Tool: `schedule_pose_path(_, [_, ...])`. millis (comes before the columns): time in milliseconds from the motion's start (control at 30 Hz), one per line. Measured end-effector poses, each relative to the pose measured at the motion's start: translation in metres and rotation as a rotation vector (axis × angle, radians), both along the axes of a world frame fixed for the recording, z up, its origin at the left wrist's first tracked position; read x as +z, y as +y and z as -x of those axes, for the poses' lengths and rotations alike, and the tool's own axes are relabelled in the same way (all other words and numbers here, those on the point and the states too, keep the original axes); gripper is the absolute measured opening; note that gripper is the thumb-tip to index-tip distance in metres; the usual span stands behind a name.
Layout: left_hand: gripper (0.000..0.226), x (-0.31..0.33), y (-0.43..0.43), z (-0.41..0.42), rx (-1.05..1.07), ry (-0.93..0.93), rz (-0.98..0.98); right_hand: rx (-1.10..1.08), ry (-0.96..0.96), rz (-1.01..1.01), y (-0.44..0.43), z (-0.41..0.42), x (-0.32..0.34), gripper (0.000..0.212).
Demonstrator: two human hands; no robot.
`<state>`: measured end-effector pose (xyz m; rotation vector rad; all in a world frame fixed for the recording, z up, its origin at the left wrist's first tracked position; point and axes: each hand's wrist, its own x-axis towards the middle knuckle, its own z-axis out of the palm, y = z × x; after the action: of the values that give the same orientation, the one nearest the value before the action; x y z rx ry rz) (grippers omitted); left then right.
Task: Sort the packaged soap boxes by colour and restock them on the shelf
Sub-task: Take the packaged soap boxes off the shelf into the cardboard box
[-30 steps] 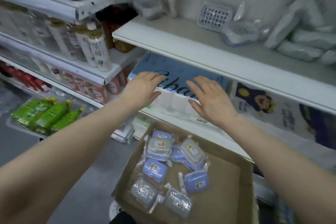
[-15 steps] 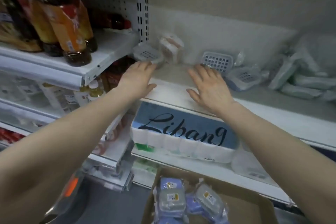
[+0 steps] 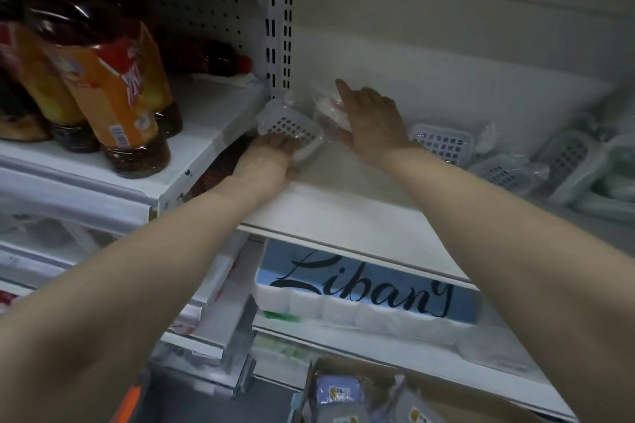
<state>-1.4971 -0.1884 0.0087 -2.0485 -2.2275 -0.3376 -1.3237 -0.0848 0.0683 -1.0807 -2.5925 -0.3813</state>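
Observation:
On the white shelf (image 3: 343, 216), a clear-wrapped white soap box (image 3: 292, 127) with a perforated lid lies in the back left corner. My left hand (image 3: 271, 161) holds its near edge, fingers on top and thumb beside it. Just to the right, a wrapped pinkish-white soap box (image 3: 326, 106) leans against the back wall. My right hand (image 3: 374, 124) lies flat against it with the fingers straight. Another white perforated soap box (image 3: 443, 144) sits right of that hand. Pale green soap boxes (image 3: 570, 161) are piled at the far right.
Orange-labelled bottles (image 3: 113, 96) stand on the neighbouring left shelf, behind an upright post (image 3: 280, 17). A blue Libang tissue pack (image 3: 364, 292) fills the shelf below. At the bottom, a cardboard box (image 3: 343, 367) holds blue and grey wrapped soap boxes (image 3: 338, 391).
Both hands rose from the tissue pack to the upper shelf and reached into its back left corner. The left now holds the white box, the right lies on the pinkish one.

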Motion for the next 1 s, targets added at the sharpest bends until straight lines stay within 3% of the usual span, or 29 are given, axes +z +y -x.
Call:
schedule_pose_path(233, [0.066, -0.009, -0.016, -0.006, 0.05, -0.045, -0.069, -0.053, -0.017, 0.142, -0.01, -0.035, -0.02, 0.082])
schedule_pose_path(300, [0.068, -0.009, -0.02, -0.013, 0.034, -0.056, -0.089, -0.024, -0.034, 0.105, -0.019, -0.065, -0.031, 0.081])
schedule_pose_path(567, [0.065, 0.001, -0.042, -0.052, -0.224, -0.03, -0.097, 0.039, -0.02, 0.061, -0.062, -0.173, -0.056, 0.059])
schedule_pose_path(733, [0.083, 0.016, -0.045, -0.074, -0.265, -0.15, -0.091, -0.037, 0.187, 0.075, -0.067, -0.17, -0.033, 0.029])
schedule_pose_path(833, [0.082, 0.018, -0.039, -0.076, -0.259, -0.088, -0.051, -0.213, 0.227, 0.213, -0.067, -0.139, -0.036, 0.041])
schedule_pose_path(900, [0.076, 0.017, -0.039, -0.077, -0.256, -0.09, -0.043, -0.336, 0.093, 0.343, -0.067, -0.124, -0.045, 0.066])
schedule_pose_path(1000, [0.07, 0.015, -0.047, -0.08, -0.197, -0.155, -0.051, -0.399, -0.042, 0.343, -0.069, -0.122, -0.058, 0.075])
